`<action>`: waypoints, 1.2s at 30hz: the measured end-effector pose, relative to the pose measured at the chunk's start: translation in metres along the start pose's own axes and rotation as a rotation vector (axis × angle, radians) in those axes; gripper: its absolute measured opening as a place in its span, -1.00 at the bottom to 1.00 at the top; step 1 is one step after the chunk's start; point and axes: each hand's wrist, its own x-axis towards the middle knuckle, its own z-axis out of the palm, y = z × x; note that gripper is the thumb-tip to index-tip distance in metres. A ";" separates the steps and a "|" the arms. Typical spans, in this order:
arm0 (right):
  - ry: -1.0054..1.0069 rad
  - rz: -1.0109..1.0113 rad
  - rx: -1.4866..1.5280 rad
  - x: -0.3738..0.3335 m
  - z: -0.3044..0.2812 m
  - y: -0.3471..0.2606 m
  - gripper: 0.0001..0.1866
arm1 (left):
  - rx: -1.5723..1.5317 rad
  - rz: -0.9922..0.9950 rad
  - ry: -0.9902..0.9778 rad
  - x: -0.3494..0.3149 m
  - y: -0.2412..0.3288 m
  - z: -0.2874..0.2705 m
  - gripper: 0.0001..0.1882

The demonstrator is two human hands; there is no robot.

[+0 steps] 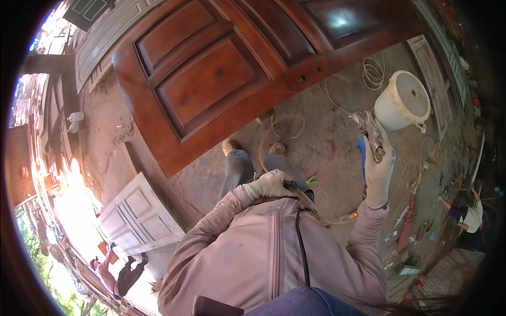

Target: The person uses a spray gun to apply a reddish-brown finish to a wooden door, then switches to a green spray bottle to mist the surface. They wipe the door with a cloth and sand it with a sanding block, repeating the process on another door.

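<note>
My right hand [379, 171], in a white glove with a blue patch, is closed around a metal spray gun [375, 138], held up to the right of my body. A white tub-shaped paint cup [401, 102] with a stained lid and a dark hole in it sits against the gun's head and seems joined to it. At my waist, my gloved left hand [273, 184] is closed around a pale yellow air hose [305, 200]. Ahead of me lies a large reddish-brown panelled wooden door [211, 84], glossy in places, raised above the ground.
Loops of hose [373, 73] lie on the dirt floor, partly under the door. A pale panelled door [139, 213] leans at the left, near another person [113, 276]. A further person [466, 216] is at the far right. Beside tangled hoses lies a red cylinder [406, 224].
</note>
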 end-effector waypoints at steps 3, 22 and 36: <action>-0.076 0.177 0.214 0.016 0.010 -0.006 -0.64 | -0.037 0.038 0.069 -0.010 -0.015 -0.010 -0.61; 0.198 0.361 0.641 0.087 0.150 -0.111 -0.62 | -0.279 0.030 -0.087 -0.117 -0.184 -0.091 -0.73; 0.154 0.293 0.368 0.105 0.174 -0.151 -0.77 | -0.372 0.114 -0.156 -0.131 -0.172 -0.118 -0.74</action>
